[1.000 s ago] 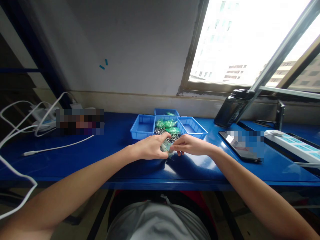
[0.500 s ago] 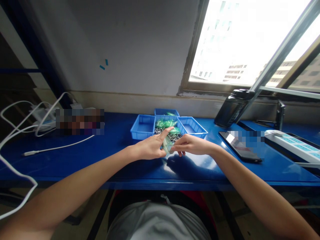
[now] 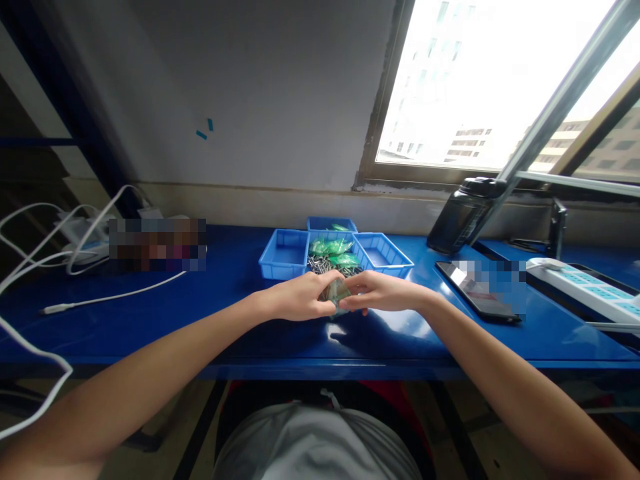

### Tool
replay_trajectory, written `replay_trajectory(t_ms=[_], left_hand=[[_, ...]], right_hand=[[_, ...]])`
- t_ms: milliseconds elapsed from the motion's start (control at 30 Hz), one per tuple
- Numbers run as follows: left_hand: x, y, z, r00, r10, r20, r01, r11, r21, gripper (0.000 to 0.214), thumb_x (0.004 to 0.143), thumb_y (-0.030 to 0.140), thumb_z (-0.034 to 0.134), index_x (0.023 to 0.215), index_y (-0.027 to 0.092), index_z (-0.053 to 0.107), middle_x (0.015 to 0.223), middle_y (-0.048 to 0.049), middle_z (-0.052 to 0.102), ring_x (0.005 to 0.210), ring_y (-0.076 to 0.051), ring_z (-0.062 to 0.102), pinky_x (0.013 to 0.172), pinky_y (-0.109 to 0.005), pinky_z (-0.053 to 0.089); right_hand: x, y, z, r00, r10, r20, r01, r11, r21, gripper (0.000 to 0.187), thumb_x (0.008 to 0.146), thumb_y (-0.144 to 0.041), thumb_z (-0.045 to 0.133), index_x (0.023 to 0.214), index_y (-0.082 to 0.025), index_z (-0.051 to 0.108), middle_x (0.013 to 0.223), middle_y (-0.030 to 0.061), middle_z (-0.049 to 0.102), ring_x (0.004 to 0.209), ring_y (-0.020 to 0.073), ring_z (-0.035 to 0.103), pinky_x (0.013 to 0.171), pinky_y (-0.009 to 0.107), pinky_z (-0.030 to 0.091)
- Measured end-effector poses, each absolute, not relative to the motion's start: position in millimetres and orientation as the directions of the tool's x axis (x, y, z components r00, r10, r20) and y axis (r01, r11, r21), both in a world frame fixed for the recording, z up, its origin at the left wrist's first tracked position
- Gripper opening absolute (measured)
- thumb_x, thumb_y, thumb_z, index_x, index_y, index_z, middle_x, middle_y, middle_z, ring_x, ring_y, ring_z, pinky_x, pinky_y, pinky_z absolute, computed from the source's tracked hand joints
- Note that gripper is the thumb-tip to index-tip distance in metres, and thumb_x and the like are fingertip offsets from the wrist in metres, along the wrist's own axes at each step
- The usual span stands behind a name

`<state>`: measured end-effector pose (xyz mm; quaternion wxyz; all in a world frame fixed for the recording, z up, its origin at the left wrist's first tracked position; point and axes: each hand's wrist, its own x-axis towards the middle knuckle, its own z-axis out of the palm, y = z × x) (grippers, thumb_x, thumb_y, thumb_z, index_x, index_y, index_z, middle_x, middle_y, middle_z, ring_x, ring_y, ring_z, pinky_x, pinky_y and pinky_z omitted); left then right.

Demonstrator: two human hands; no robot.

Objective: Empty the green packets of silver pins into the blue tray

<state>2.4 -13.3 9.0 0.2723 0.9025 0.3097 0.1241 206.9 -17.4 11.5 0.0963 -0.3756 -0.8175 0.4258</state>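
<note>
Left hand (image 3: 299, 299): fingers curled and clamped on the left side of the small bag (image 3: 339, 292).
Right hand (image 3: 383, 293): fingers pinched together on the right edge of the same bag. Both hands met at it.
Small bag: clear with a green tint, held low over the blue table (image 3: 200, 320), just in front of the middle tray (image 3: 327, 233). Contents were too small to tell.
Middle tray: held green packets (image 3: 333, 248) over a bed of metal pins (image 3: 320, 265).
Side trays: left tray (image 3: 283, 257) and right tray (image 3: 383, 252) touched the middle one, with a rear tray (image 3: 325, 221) behind it.
Right of the hands: a phone (image 3: 470, 287), a black bottle (image 3: 463, 215) and a power strip (image 3: 580, 283), well apart from the bag.
Left of the hands: a white cable (image 3: 110, 295) lay across the table.
</note>
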Motion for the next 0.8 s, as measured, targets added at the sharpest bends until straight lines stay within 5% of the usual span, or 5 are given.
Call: replay_trajectory(t_ms=[233, 500, 700, 800], left_hand=[[2, -8, 4, 0.754, 0.65, 0.092, 0.459, -0.622, 0.635, 0.052, 0.076, 0.03, 0.053, 0.126, 0.02, 0.039, 0.08, 0.0012, 0.06, 0.064, -0.012, 0.053, 0.057, -0.021, 0.038], [0, -3, 7, 0.773, 0.631, 0.067, 0.45, -0.619, 0.643, 0.025, 0.081, 0.038, 0.049, 0.084, 0.014, 0.057, 0.064, 0.0026, 0.048, 0.058, -0.01, 0.041, 0.05, -0.021, 0.029], [0, -4, 6, 0.819, 0.573, 0.035, 0.436, -0.661, 0.611, 0.022, 0.084, 0.032, 0.045, 0.084, 0.014, 0.058, 0.07, 0.0004, 0.053, 0.061, -0.011, 0.045, 0.053, -0.022, 0.03], [-1, -2, 5, 0.811, 0.586, 0.006, 0.456, -0.638, 0.62, 0.026, 0.084, 0.036, 0.046, 0.077, 0.014, 0.058, 0.066, 0.0006, 0.054, 0.058, -0.01, 0.046, 0.052, -0.022, 0.031]], right_hand=[[203, -14, 5, -0.658, 0.746, -0.107, 0.508, 0.334, -0.794, 0.038, 0.082, -0.048, 0.051, 0.083, -0.012, 0.062, 0.069, 0.0026, 0.059, 0.064, 0.0135, 0.059, 0.052, 0.022, 0.05], [209, -12, 11, -0.642, 0.757, -0.12, 0.553, 0.349, -0.757, 0.043, 0.081, -0.05, 0.052, 0.071, -0.01, 0.063, 0.064, 0.0041, 0.063, 0.058, 0.0121, 0.059, 0.052, 0.021, 0.049], [205, -11, 4, -0.593, 0.798, -0.113, 0.588, 0.333, -0.737, 0.037, 0.075, -0.042, 0.062, 0.1, -0.015, 0.058, 0.068, 0.0, 0.062, 0.063, 0.0144, 0.061, 0.051, 0.022, 0.049], [205, -11, 2, -0.603, 0.787, -0.129, 0.582, 0.324, -0.745, 0.027, 0.076, -0.04, 0.061, 0.085, -0.015, 0.057, 0.066, -0.0001, 0.061, 0.063, 0.0151, 0.062, 0.05, 0.023, 0.049]])
